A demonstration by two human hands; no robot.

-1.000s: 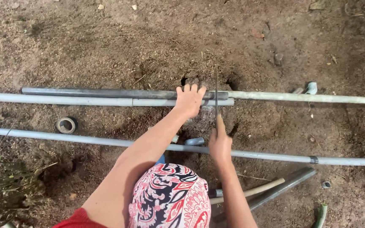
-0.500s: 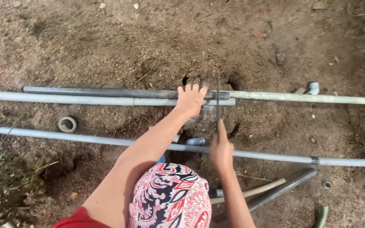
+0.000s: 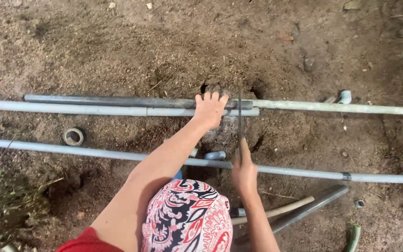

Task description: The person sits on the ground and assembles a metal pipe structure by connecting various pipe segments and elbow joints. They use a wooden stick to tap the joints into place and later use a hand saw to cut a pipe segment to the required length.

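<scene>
While the left hand (image 3: 209, 109) is pressing flat, fingers spread, on the upper grey pipes (image 3: 117, 106) to pin them to the soil, the right hand (image 3: 244, 172) is closing in a full fist round the near end of a thin saw blade (image 3: 239, 122). Compared with a second ago, the right hand is sitting slightly lower and nearer the body, so the blade is being drawn back across the pipe; the left hand is not shifting. Judgement: a sawing stroke is running, with the cut landing just right of the left fingertips, where the pale pipe (image 3: 341, 108) is meeting the darker one. Depth of cut is not readable.

Surroundings: a second long grey pipe (image 3: 94, 152) is lying across the soil under both forearms, touching neither hand that I can tell. A short pipe fitting (image 3: 214, 155) is resting beside it. A roll of tape (image 3: 73, 136) is lying between the two pipe runs, well left. A wooden handle (image 3: 281, 210) and a dark metal bar (image 3: 313, 205) are lying near the right elbow. A patterned head cloth (image 3: 187, 217) is blocking the view of the lower centre.
</scene>
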